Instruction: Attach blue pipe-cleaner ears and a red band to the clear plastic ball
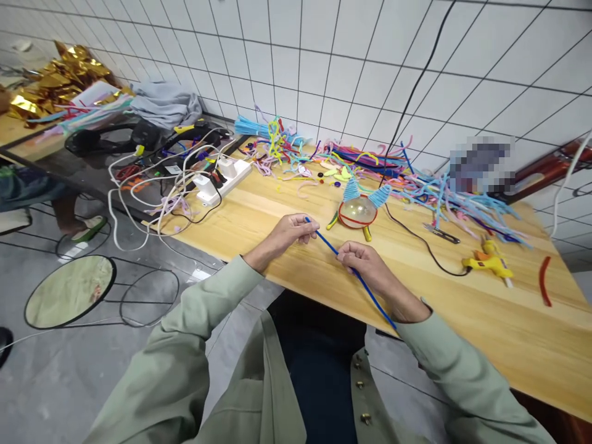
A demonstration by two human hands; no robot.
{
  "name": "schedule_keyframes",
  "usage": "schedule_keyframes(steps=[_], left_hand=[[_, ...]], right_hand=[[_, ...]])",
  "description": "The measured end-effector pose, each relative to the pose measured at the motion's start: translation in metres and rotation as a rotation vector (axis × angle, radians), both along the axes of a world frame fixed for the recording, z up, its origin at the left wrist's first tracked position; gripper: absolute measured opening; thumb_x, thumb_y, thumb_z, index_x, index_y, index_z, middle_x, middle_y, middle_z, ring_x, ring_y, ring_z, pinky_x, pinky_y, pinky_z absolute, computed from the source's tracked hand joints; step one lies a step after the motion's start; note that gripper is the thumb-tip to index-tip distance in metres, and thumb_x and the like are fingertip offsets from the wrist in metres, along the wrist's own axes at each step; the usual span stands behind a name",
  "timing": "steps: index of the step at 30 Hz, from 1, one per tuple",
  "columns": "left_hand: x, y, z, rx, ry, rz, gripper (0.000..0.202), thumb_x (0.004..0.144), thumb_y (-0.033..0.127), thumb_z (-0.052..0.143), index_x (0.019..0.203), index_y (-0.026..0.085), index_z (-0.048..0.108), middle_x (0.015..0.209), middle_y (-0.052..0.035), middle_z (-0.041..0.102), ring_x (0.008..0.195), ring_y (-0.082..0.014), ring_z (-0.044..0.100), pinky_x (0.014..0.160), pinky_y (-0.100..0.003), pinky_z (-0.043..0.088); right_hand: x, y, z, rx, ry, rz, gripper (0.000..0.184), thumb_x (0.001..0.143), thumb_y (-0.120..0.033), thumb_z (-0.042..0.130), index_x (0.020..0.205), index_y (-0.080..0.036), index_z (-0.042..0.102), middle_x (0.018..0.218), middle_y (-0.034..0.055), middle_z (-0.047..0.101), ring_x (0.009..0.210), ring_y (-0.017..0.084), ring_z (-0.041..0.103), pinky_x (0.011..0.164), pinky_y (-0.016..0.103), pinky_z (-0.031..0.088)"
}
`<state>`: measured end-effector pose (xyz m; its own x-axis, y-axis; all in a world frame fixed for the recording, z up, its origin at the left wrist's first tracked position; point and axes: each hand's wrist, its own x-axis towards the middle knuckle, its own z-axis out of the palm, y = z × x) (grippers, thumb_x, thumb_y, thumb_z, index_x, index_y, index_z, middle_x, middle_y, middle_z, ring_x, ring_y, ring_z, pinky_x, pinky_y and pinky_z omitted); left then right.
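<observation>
A dark blue pipe cleaner [371,292] is stretched between my two hands over the front edge of the wooden table. My left hand [296,233] pinches it near its upper end. My right hand [363,262] grips it farther down, and the long tail slants below the palm toward the right sleeve. Just beyond the hands stands a clear round ball [357,211] with a red band around it. Two light blue ear-like pieces [365,191] rise from its top, and short yellow-green pieces [367,234] stick out underneath.
A yellow glue gun [490,262], small scissors-like snips [441,234] and a red strip [544,282] lie to the right. Colourful pipe cleaners [370,159] are heaped along the wall. Tangled cables surround a white power strip [225,183] at left. Another person's foot [89,228] shows beyond.
</observation>
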<state>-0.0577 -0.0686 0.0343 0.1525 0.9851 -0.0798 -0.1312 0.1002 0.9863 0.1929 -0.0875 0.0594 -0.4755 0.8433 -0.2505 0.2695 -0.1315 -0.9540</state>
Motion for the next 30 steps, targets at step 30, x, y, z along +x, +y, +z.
schedule_keyframes(steps=[30], left_hand=[[0.018,0.013,0.03,0.177,0.797,-0.353,0.039,0.095,0.051,0.072,0.076,0.018,0.071,0.066,-0.0001,0.067,0.058,-0.0114,0.051,0.057,-0.025,0.037]], right_hand=[[0.035,0.027,-0.039,-0.182,0.212,-0.001,0.039,0.076,-0.049,0.09,0.091,-0.02,0.068,0.061,-0.0071,0.061,0.043,0.007,0.044,0.042,0.023,0.027]])
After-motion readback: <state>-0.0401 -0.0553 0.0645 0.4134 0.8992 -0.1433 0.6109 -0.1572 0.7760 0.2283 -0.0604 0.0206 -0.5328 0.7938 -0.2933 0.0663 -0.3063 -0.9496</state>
